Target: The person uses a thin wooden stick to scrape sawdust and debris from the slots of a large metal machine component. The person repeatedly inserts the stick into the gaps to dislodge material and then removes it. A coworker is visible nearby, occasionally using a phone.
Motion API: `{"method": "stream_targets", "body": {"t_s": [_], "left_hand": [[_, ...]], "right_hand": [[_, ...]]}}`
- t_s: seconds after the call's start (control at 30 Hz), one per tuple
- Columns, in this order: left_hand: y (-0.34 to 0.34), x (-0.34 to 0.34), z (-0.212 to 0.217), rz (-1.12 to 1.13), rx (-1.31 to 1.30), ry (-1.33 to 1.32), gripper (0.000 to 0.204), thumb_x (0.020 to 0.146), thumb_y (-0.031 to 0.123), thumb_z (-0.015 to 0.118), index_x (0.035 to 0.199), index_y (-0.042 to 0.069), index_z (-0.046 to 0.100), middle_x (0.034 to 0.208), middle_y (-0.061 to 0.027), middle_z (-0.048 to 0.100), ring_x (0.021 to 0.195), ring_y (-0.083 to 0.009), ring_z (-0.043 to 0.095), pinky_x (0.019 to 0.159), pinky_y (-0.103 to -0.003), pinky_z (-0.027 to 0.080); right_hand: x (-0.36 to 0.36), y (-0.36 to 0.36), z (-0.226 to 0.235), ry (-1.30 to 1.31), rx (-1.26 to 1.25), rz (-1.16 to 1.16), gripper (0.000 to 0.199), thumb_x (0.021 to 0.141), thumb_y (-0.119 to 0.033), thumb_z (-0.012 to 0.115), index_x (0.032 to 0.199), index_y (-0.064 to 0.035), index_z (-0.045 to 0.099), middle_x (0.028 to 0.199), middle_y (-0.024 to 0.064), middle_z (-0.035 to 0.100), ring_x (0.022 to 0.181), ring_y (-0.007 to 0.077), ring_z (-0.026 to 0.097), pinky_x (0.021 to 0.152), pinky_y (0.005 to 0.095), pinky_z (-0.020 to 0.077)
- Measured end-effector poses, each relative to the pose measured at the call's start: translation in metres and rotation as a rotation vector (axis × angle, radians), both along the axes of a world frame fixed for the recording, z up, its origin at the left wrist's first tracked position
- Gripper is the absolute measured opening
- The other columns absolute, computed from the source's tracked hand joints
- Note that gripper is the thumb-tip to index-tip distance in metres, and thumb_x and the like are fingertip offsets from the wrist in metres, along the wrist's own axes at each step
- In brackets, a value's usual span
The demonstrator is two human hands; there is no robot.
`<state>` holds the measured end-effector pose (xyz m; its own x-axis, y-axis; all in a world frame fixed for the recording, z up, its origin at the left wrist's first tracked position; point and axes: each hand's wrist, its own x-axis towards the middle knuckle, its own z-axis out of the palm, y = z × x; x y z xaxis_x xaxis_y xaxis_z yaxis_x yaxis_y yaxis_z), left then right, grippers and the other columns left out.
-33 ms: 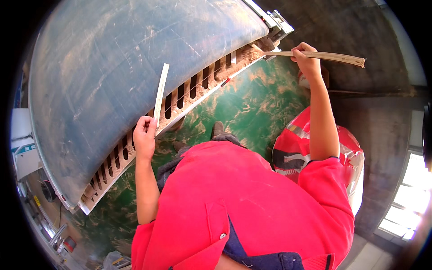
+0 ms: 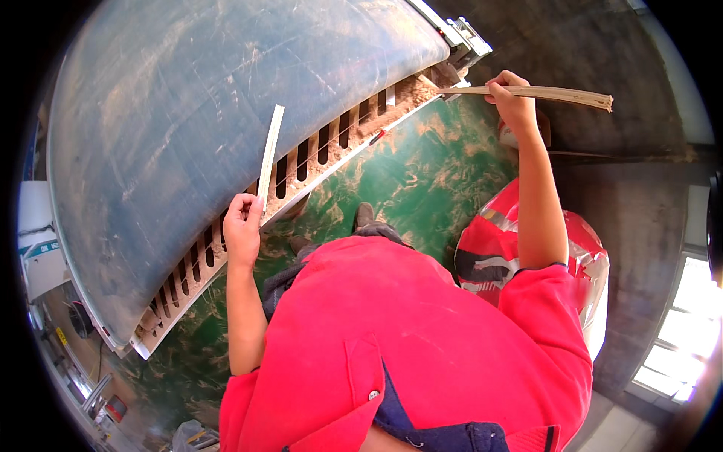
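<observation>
My left hand (image 2: 242, 230) is closed around the lower end of a short pale wooden strip (image 2: 271, 154), which points up and away over the edge of a wide dark blue-grey belt (image 2: 226, 98). Out to the right, my right hand (image 2: 512, 98) grips a longer wooden strip (image 2: 568, 94) near its middle. That strip's left end reaches the far end of a slotted rail (image 2: 301, 162), where sawdust (image 2: 413, 96) is heaped. Its right end juts out past my fist and looks rough and split.
Sawdust streaks the green floor (image 2: 422, 158) beside the rail. A red and white sack (image 2: 489, 233) stands right of my body. A metal bracket (image 2: 468, 41) sits at the belt's far corner. Dark panels (image 2: 625, 203) rise on the right, with a bright window (image 2: 685, 324) beyond.
Almost nothing differs. The long strip in my right hand has shifted very slightly; my left hand and the short strip stay in practically the same place.
</observation>
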<state>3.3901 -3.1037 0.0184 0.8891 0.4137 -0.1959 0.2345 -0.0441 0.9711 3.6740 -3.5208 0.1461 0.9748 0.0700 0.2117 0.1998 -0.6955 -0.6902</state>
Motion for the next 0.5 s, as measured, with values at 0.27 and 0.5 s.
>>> {"method": "stream_targets", "body": {"t_s": [0.27, 0.5], "left_hand": [[0.009, 0.0, -0.008, -0.026, -0.035, -0.069, 0.018, 0.092, 0.019, 0.061, 0.086, 0.003, 0.057, 0.071, 0.0065, 0.047, 0.064, -0.0027, 0.04, 0.058, -0.02, 0.033], [0.019, -0.007, -0.009, -0.005, -0.034, -0.036, 0.019, 0.091, 0.02, 0.062, 0.086, 0.003, 0.058, 0.071, 0.0064, 0.048, 0.064, -0.003, 0.039, 0.058, -0.02, 0.034]], "right_hand": [[-0.061, 0.08, 0.019, -0.057, -0.265, 0.063, 0.013, 0.077, -0.009, 0.056, 0.075, 0.0029, 0.061, 0.06, 0.0091, 0.062, 0.059, 0.0115, 0.06, 0.056, 0.0276, 0.0455], [-0.094, 0.111, 0.03, -0.021, -0.259, 0.083, 0.013, 0.076, -0.009, 0.055, 0.075, 0.0022, 0.062, 0.062, 0.0088, 0.064, 0.059, 0.0114, 0.06, 0.058, 0.0267, 0.0464]]}}
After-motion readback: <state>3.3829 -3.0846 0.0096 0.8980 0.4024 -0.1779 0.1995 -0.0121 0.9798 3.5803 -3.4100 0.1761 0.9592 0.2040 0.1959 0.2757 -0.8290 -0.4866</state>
